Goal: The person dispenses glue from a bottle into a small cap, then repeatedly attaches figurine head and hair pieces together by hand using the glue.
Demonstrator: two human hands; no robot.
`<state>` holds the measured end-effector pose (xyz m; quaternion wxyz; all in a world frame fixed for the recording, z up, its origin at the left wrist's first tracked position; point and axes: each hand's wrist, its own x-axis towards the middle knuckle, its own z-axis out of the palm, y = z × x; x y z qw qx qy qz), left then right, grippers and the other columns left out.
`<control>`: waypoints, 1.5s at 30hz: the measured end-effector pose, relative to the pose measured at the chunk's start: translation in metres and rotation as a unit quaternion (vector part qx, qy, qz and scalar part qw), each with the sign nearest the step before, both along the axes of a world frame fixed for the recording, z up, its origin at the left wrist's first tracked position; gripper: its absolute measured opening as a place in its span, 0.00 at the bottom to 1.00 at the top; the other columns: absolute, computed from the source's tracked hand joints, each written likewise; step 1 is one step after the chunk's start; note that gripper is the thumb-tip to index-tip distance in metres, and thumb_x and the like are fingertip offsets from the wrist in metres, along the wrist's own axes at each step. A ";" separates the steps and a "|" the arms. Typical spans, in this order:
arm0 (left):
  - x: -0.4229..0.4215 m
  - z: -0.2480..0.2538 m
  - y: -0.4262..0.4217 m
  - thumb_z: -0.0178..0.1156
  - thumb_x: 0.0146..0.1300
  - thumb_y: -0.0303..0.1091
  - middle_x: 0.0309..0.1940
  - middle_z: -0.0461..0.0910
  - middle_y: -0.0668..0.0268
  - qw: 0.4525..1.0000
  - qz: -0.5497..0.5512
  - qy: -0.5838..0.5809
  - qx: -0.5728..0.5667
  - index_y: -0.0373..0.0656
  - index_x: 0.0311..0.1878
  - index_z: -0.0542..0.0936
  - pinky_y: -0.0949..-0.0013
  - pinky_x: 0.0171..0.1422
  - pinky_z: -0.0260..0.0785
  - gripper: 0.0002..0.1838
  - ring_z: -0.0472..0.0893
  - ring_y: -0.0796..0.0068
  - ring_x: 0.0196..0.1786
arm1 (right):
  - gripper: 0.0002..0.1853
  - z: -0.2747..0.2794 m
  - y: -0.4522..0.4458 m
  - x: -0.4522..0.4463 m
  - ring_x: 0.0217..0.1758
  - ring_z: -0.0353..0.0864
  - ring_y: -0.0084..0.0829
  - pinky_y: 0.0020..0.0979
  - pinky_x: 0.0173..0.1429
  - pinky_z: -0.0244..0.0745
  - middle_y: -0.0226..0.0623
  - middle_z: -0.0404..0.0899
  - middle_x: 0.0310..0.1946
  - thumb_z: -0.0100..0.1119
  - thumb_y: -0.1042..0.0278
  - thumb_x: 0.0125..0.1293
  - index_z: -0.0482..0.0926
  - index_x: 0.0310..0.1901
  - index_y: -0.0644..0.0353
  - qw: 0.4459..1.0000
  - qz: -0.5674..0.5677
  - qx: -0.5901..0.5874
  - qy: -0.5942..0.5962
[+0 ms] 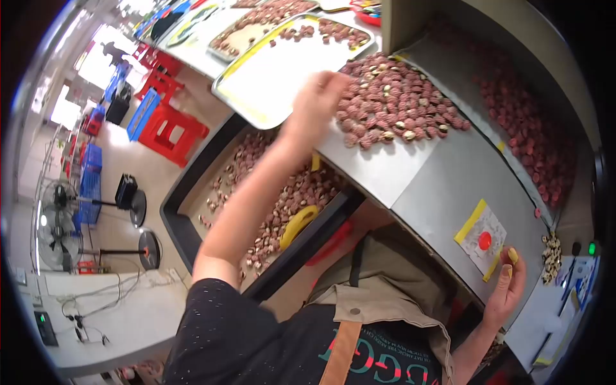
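My left hand (pixel 314 102) is at the left edge of a heap of small, round, ridged pinkish-brown pieces (pixel 398 102), some showing a pale yellow side. Its fingers are bent and smeared by motion, and the tips are partly hidden. On the right, my right hand (pixel 507 289) hovers beside a small white card (pixel 478 237) with yellow edges and a red round spot. Yellow covers sit on its thumb and forefinger, which are closed towards each other; anything between them is too small to make out. The heap lies on a grey metal worktop (pixel 410 179).
A white tray (pixel 256 83) with yellow edging stands left of the heap. Below it, an open drawer (pixel 176 205) holds more pieces and a yellow curved object (pixel 298 226). Reddish pieces (pixel 526 135) fill a trough behind. Red stools (pixel 170 135) and fans (pixel 61 218) stand left.
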<state>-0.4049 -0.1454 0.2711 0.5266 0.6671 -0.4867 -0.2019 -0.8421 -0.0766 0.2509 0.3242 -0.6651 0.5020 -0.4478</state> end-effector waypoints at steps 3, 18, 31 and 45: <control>0.110 -0.026 -0.035 0.57 0.64 0.40 0.36 0.82 0.47 0.960 0.136 -0.237 0.054 0.32 0.39 0.82 0.58 0.48 0.70 0.17 0.81 0.53 0.42 | 0.13 0.003 -0.002 -0.010 0.53 0.75 0.30 0.30 0.61 0.67 0.39 0.75 0.51 0.51 0.73 0.70 0.74 0.54 0.66 1.000 0.008 -0.014 0.006; -0.183 -0.014 -0.170 0.58 0.64 0.35 0.43 0.78 0.51 0.891 -0.264 -0.365 -0.051 0.39 0.52 0.78 0.56 0.54 0.72 0.16 0.78 0.52 0.52 | 0.10 0.030 -0.067 -0.090 0.43 0.79 0.38 0.31 0.49 0.72 0.42 0.78 0.40 0.56 0.74 0.65 0.78 0.47 0.65 0.957 -0.121 -0.057 0.257; -0.169 -0.012 -0.132 0.55 0.68 0.35 0.52 0.78 0.55 0.935 -0.295 -0.186 -0.072 0.43 0.55 0.79 0.66 0.55 0.73 0.14 0.80 0.63 0.50 | 0.10 0.022 -0.126 -0.088 0.46 0.78 0.44 0.40 0.48 0.73 0.42 0.79 0.41 0.58 0.68 0.64 0.79 0.43 0.63 0.905 -0.070 -0.170 0.384; -0.201 -0.010 0.028 0.54 0.72 0.30 0.50 0.76 0.69 0.772 -0.356 0.509 0.135 0.39 0.62 0.71 0.77 0.56 0.68 0.18 0.75 0.83 0.52 | 0.09 0.033 -0.082 -0.088 0.40 0.78 0.37 0.32 0.47 0.74 0.39 0.77 0.40 0.60 0.73 0.61 0.78 0.43 0.64 0.940 -0.056 -0.019 0.337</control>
